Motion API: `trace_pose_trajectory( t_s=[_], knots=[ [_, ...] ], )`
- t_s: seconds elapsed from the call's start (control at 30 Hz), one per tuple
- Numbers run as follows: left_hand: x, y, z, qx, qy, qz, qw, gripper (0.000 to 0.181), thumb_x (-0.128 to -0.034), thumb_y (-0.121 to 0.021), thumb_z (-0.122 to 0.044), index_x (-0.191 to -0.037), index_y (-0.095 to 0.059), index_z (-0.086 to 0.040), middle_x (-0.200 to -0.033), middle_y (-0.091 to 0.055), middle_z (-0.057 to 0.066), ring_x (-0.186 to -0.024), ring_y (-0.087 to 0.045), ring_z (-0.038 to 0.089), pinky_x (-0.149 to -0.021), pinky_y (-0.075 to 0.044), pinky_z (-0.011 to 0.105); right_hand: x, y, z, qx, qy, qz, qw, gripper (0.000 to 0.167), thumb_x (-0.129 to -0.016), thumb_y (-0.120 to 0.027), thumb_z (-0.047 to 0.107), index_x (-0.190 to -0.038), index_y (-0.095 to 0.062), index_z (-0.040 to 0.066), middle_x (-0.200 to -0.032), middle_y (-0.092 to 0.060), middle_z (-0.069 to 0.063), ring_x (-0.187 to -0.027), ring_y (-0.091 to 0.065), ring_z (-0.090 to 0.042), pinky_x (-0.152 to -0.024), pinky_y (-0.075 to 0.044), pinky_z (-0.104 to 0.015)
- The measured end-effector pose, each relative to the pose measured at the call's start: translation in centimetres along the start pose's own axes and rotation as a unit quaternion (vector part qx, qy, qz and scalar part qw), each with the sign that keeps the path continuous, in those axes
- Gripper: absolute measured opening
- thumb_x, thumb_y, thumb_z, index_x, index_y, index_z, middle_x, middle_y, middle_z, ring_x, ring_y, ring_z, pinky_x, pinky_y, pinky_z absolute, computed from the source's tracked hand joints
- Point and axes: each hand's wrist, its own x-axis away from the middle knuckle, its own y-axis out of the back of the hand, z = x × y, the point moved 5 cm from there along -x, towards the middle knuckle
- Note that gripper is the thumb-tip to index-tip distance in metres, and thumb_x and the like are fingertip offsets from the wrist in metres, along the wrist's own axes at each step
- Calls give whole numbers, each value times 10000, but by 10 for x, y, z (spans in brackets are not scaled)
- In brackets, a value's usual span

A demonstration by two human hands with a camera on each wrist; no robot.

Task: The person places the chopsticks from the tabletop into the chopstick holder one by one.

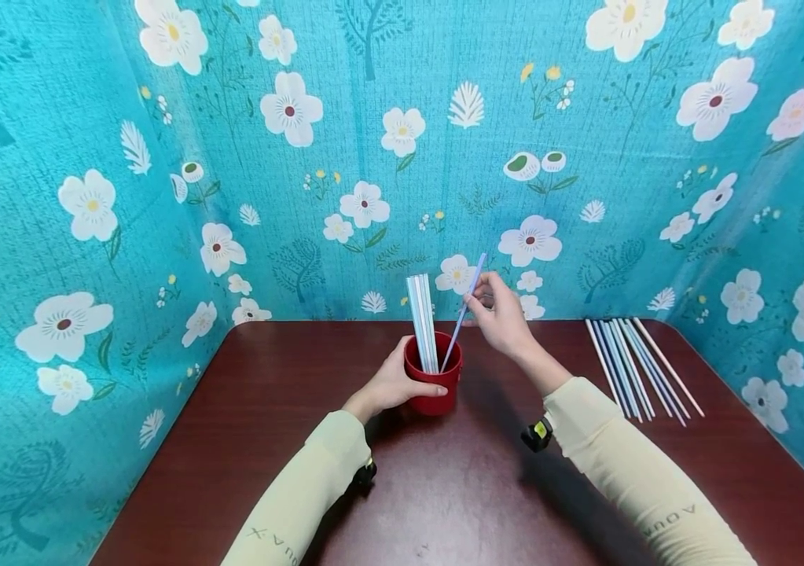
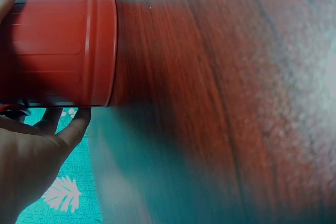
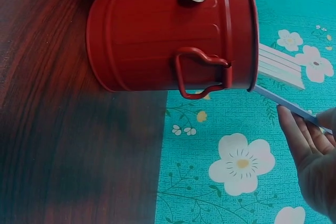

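A small red metal bucket [image 1: 433,401] with little side handles stands upright on the table. My left hand [image 1: 396,379] grips it from the left, its thumb lying across the front. Several pale straws [image 1: 421,322] lean together inside the bucket, their tops well above the rim. My right hand [image 1: 499,314] pinches one bluish-purple straw [image 1: 463,313] between thumb and fingers, above the bucket's right side. That straw slants, with its lower end inside the bucket mouth. In the right wrist view the bucket's handle [image 3: 181,74] and the held straw [image 3: 291,107] show clearly.
More pastel straws [image 1: 631,369] lie side by side on the dark red-brown table [image 1: 288,393] at the right. Blue flowered cloth [image 1: 373,118] hangs behind the table and along both sides.
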Motion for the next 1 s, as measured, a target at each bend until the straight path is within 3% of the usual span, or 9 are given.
trace_pose_trajectory(
  t_s=[0.27,0.7,0.83,1.0],
  knots=[
    [-4,0,1,7,-24,-34,10000,890,-756,-912,-168,-1470,-384,-228,-1422,-537,-9,-1300,-491,230,-922,-575,466,-2,-7,-12,128,58,267,9995,225,-1021,-602,31,-1182,-466,-49,-1005,-563,-226,-946,-719,-418,-694,-628,-425],
    [-3,0,1,39,-166,33,9998,889,-760,-917,-236,-1470,-382,-233,-1410,-544,-31,-1283,-503,215,-951,-560,456,-2,-14,-20,622,84,618,9961,211,-1007,-638,53,-1162,-521,-29,-965,-602,-182,-864,-732,-335,-663,-624,-331],
    [-1,0,-3,60,-83,31,9999,890,-770,-900,-157,-1484,-369,-185,-1425,-537,16,-1290,-498,245,-952,-558,474,-3,-15,-21,748,151,693,9947,239,-999,-654,57,-1173,-537,-58,-966,-619,-178,-868,-735,-378,-676,-623,-334],
    [-1,-1,-1,60,-82,39,9999,899,-772,-896,-135,-1494,-362,-157,-1438,-533,40,-1295,-498,258,-966,-551,482,-4,-16,-22,805,155,737,9939,198,-996,-659,57,-1150,-555,-10,-966,-636,-170,-873,-733,-385,-671,-620,-321]
  ],
)
